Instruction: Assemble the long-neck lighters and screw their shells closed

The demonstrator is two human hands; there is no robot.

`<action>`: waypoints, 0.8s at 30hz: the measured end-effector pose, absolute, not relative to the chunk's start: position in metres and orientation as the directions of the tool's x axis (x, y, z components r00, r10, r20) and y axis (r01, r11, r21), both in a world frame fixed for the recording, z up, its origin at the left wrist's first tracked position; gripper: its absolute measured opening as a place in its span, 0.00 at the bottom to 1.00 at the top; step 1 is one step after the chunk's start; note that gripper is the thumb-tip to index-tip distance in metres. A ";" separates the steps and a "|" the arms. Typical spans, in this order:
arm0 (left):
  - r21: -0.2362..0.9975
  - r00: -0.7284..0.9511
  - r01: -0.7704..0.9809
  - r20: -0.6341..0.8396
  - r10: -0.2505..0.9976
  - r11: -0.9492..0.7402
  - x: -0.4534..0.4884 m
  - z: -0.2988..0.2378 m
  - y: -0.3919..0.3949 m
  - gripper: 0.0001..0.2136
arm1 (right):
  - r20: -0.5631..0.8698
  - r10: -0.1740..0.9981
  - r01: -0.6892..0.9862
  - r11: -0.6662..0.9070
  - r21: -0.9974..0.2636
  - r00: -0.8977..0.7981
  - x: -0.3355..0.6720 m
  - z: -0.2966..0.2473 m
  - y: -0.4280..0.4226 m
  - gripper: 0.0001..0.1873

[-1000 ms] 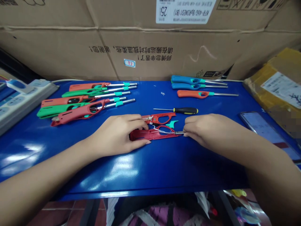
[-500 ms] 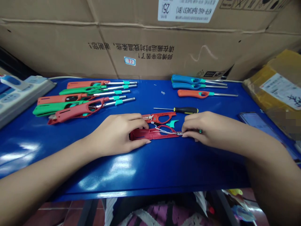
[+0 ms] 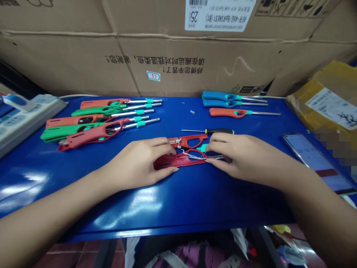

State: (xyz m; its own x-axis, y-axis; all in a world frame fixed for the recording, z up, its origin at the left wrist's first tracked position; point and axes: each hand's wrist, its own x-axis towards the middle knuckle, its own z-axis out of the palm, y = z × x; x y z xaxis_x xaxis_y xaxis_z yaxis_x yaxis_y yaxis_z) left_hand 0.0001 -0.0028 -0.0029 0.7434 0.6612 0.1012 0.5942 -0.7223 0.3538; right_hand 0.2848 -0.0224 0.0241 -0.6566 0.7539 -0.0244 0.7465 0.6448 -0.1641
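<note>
Bright overhead light glares off the blue table; edges bend, corners blur

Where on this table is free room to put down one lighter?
Bare: the front strip of the table near both arms, and the corner below the lighter pile. Crowded: between left hand and right hand, around opened lighter and screwdriver.

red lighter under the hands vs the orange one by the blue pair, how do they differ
The red lighter lies opened, wires showing; the orange lighter is closed whole. The left hand and right hand grip the red lighter; the orange lighter lies untouched, farther back. Both lie flat on the blue table.
</note>
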 end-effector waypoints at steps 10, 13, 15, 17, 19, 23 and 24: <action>0.414 0.707 0.597 0.134 0.694 -0.688 0.003 -0.005 -0.011 0.12 | -0.033 0.760 0.705 0.584 -0.402 -0.649 0.269 0.006 -0.020 0.08; 0.428 0.691 0.605 0.137 0.709 -0.672 0.004 -0.006 -0.011 0.16 | -0.028 0.775 0.697 0.551 -0.459 -0.631 0.269 0.005 -0.018 0.07; 0.432 0.691 0.605 0.134 0.711 -0.669 0.004 -0.005 -0.011 0.18 | -0.020 0.777 0.682 0.540 -0.493 -0.630 0.270 0.006 -0.016 0.07; 0.441 0.691 0.603 0.127 0.712 -0.664 0.003 -0.005 -0.011 0.21 | -0.036 0.767 0.673 0.538 -0.508 -0.641 0.271 0.008 -0.016 0.08; 0.455 0.691 0.599 0.123 0.712 -0.659 0.004 -0.005 -0.011 0.23 | -0.066 0.751 0.673 0.544 -0.502 -0.657 0.273 0.010 -0.016 0.07; 0.448 0.699 0.591 0.131 0.703 -0.672 0.005 -0.006 -0.011 0.25 | -0.097 0.734 0.671 0.547 -0.501 -0.672 0.274 0.013 -0.018 0.06; 0.440 0.705 0.586 0.137 0.696 -0.681 0.005 -0.006 -0.011 0.24 | -0.096 0.734 0.671 0.548 -0.500 -0.672 0.274 0.014 -0.018 0.06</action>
State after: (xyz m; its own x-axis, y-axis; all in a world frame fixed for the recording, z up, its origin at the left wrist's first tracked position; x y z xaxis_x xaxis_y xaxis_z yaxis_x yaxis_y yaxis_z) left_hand 0.0051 -0.0113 -0.0063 0.7051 0.6957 0.1374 0.5859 -0.6807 0.4398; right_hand 0.2738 -0.0180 0.0137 -0.6719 0.7344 -0.0961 0.6706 0.5480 -0.5000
